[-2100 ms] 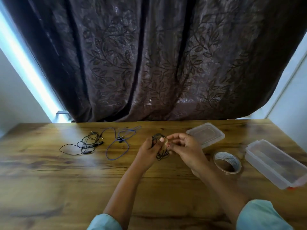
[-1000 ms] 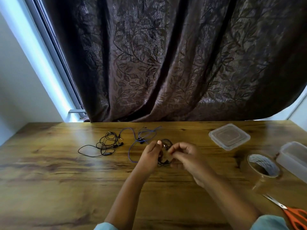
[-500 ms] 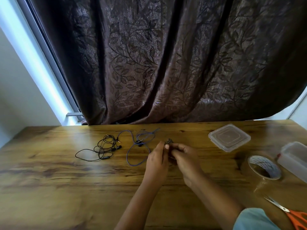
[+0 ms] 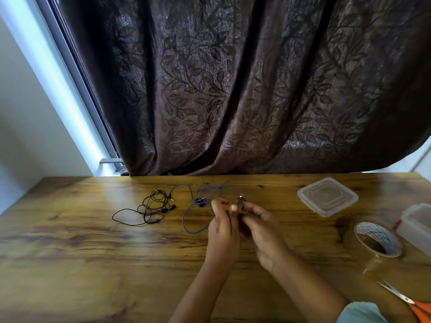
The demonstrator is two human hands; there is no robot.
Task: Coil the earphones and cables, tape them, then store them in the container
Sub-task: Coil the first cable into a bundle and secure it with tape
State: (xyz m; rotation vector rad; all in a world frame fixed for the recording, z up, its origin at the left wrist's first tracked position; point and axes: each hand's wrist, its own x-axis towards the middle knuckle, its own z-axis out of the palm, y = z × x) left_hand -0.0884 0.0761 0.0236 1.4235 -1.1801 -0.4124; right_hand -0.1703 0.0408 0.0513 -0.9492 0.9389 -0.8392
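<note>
My left hand and my right hand meet over the middle of the wooden table. Between their fingertips they pinch a small coiled black cable, mostly hidden by the fingers. A loose blue cable lies just left of my hands. Further left sits a tangled black earphone cable. The roll of clear tape lies at the right. A clear plastic container stands at the right edge, with its lid lying apart behind.
Orange-handled scissors lie at the near right corner. A dark patterned curtain hangs behind the table's far edge. A window frame runs at the back left.
My hands have drawn together and closed over the black coil, which now shows far less. The view has shifted left, so the container sits at the frame's edge and scissors appear.
</note>
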